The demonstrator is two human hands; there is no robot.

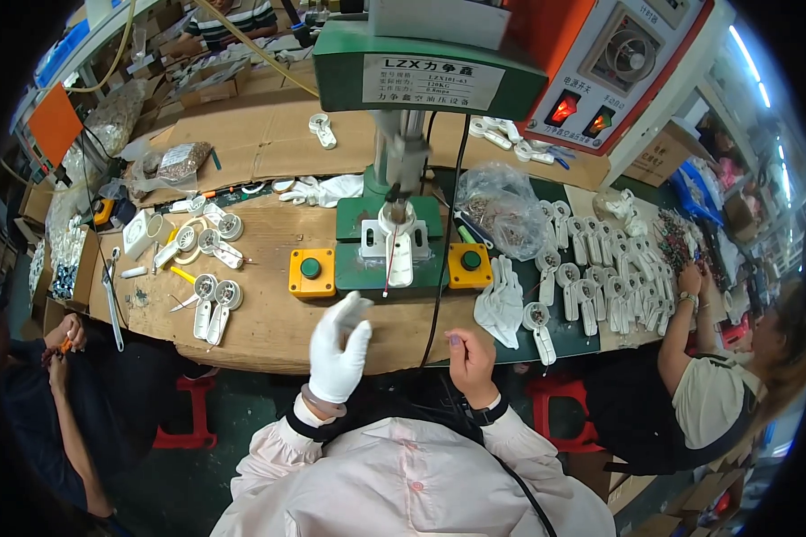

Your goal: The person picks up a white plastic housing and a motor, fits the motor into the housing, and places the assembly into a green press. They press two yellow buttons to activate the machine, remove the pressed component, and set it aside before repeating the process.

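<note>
While clr bag (521,186) holds sm. pcs (500,217), L hand (336,351) has fingers (347,311) unclenched, R hand (473,367) curled.

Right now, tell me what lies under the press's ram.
Under the ram sits a white plastic part, handle toward the person, over a slotted metal plate on a green base. The ram blocks the inside of its round end.

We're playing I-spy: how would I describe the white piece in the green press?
Find the big green press. Between its two yellow button boxes, below the metal ram, is a white piece with a round top and handle. Unlike the similar pieces on the bench, it sits alone in the press.
</note>
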